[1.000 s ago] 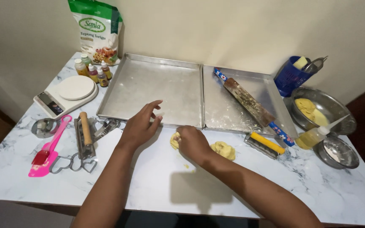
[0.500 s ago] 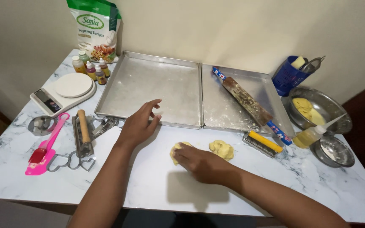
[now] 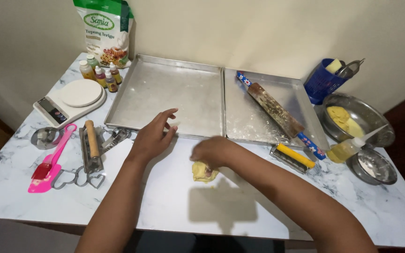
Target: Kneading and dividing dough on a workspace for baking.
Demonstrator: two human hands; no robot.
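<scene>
Dough [image 3: 205,172], pale yellow, in a small lump on the white marble surface [image 3: 165,206], just in front of the seam between the two baking trays. Right hand [image 3: 214,152] curled down over the lump's far side, fingers bent onto it and pressing or pinching; whether fully closed round it cannot be told, since the hand hides most of it. Left hand [image 3: 153,136] to the left of the dough, apart from it, resting flat on the surface at the near rim of the left tray [image 3: 165,91], fingers spread and holding nothing. Judged soft and light, easily dented, likely a little greasy or tacky; best taken from the sides with cupped fingers rather than squeezed from above. Left of the dough: heart-shaped cutters [image 3: 78,178], pink brush [image 3: 48,161], wooden-handled tool [image 3: 91,143]. Right of the dough: yellow-handled tool [image 3: 294,157], squeeze bottle [image 3: 348,149]. Beyond the dough: rolling pin [image 3: 277,112] lying in the right tray [image 3: 268,124], scale [image 3: 70,97], flour bag [image 3: 106,30].
</scene>
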